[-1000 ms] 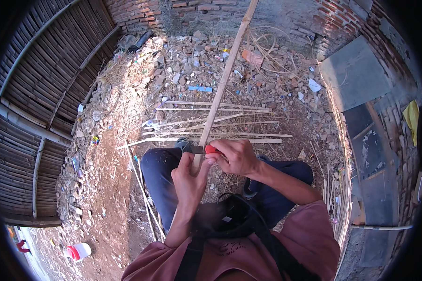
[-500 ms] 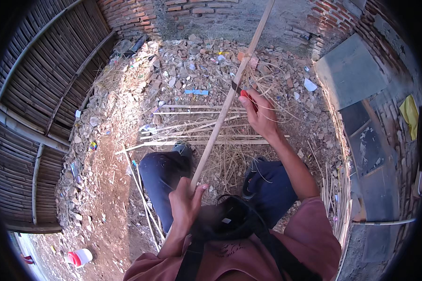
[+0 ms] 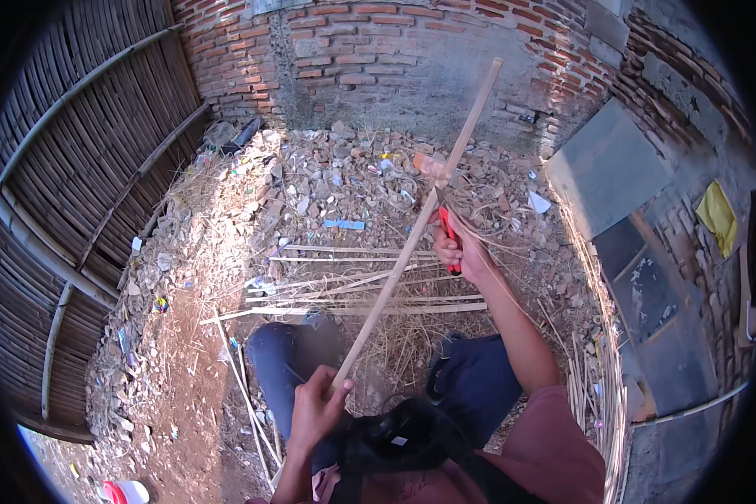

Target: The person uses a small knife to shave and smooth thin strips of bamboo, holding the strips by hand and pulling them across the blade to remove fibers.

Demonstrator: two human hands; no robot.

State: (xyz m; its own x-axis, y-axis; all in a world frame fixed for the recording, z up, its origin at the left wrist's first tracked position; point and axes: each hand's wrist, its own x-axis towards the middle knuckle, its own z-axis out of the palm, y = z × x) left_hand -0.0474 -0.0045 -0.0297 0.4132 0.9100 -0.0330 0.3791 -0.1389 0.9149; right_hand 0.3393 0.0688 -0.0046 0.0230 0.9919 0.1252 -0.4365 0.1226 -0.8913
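A long pale bamboo strip (image 3: 391, 287) slants up from my lap toward the brick wall. My left hand (image 3: 316, 412) is closed around its lower end, near my left knee. Farther up, my right hand (image 3: 472, 254) grips a red-handled knife (image 3: 447, 225). The dark blade sits against the strip, partly hidden, where thin shavings (image 3: 489, 225) curl off to the right. Between my feet and the rubble, several split bamboo strips (image 3: 370, 310) lie crosswise on the ground.
Broken brick and stone rubble (image 3: 319, 181) spreads below the brick wall (image 3: 370, 59). A woven bamboo wall (image 3: 84, 101) stands left. At right lean flat grey panels (image 3: 609, 172) and a yellow cloth or bag (image 3: 717, 218). A red-and-white container (image 3: 124, 492) sits lower left.
My view has tilted up, so more of the brick wall shows. My right hand has turned, and the knife's red handle is now plainly visible. My left hand still holds the strip's lower end.
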